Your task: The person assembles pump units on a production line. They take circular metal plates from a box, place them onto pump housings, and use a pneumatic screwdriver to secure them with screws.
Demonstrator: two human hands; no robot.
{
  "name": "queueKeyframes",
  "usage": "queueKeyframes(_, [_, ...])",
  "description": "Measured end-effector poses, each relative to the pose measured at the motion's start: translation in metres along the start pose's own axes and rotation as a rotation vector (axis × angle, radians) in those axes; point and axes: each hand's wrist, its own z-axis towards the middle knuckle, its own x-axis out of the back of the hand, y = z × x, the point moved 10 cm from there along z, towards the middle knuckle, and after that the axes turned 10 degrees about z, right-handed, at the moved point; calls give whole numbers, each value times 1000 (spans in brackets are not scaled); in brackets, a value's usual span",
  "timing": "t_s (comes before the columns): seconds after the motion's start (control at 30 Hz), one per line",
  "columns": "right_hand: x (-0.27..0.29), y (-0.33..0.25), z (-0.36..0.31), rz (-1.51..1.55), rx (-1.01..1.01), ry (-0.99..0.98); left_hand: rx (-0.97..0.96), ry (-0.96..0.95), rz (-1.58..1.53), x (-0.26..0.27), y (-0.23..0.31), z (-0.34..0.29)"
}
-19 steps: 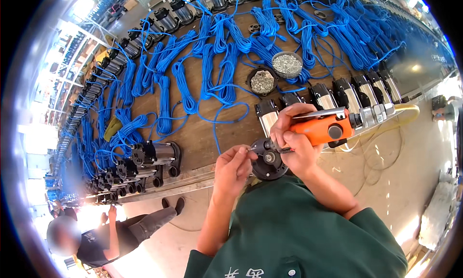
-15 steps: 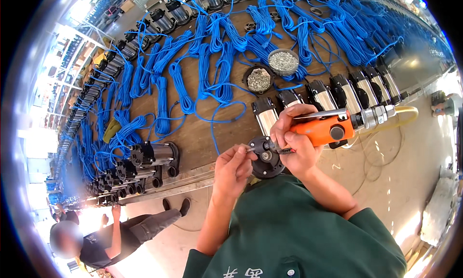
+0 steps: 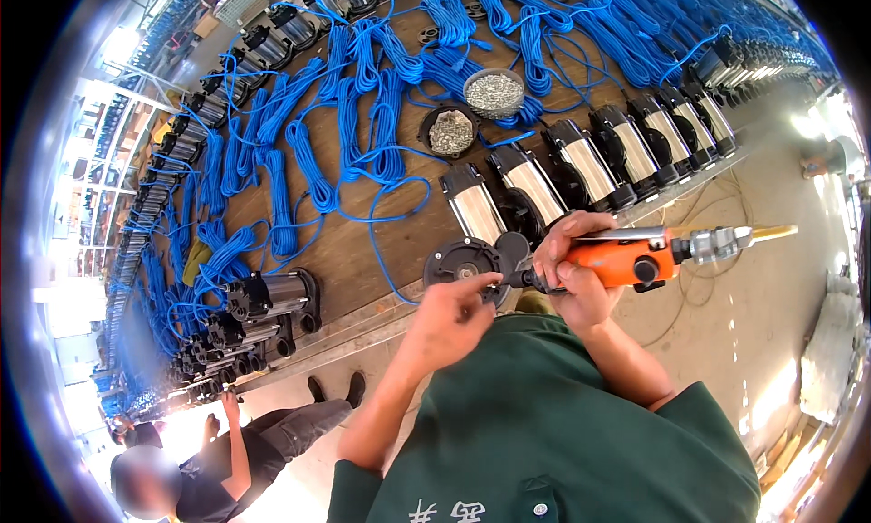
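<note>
My right hand (image 3: 582, 271) grips an orange pneumatic screwdriver (image 3: 612, 263), held level with its metal lever on top and its black nose toward the left. That nose is close to the edge of a round black pump end (image 3: 450, 262), which stands at the table's front edge in front of me. Over this part reaches my left hand (image 3: 449, 325), its index finger stretched out to the screwdriver's nose and the other fingers loosely curled. A gap shows between its fingers, and I see nothing held there. The exact spot under the fingertip is hidden.
Silver-and-black pump motors (image 3: 581, 165) line the table edge at right; more (image 3: 272, 296) stand at left. Behind are two bowls of small metal fasteners (image 3: 494, 94) and many blue cable coils (image 3: 387, 128). A yellowish air hose (image 3: 774, 234) trails right. A co-worker (image 3: 218, 469) stands lower left.
My left hand has gone from a pinch on a small screw to a stretched index finger over the pump end. The screwdriver has moved slightly right; my view has shifted.
</note>
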Motion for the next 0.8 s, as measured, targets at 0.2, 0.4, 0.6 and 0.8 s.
queueKeyframes(0.2, [25, 22, -17, -168, -174, 127, 92, -146, 157, -27, -4, 1])
queueKeyframes(0.4, [21, 36, -17, -265, -199, 26, 144, 104, -106, -5, -21, -11])
queueKeyframes(0.6, [8, 45, -14, -285, -249, -94, 102, 579, -957, 48, -92, -46])
queueKeyframes(0.8, [1, 45, -8, -329, -201, -120, 182, 607, -1178, 38, -124, -51])
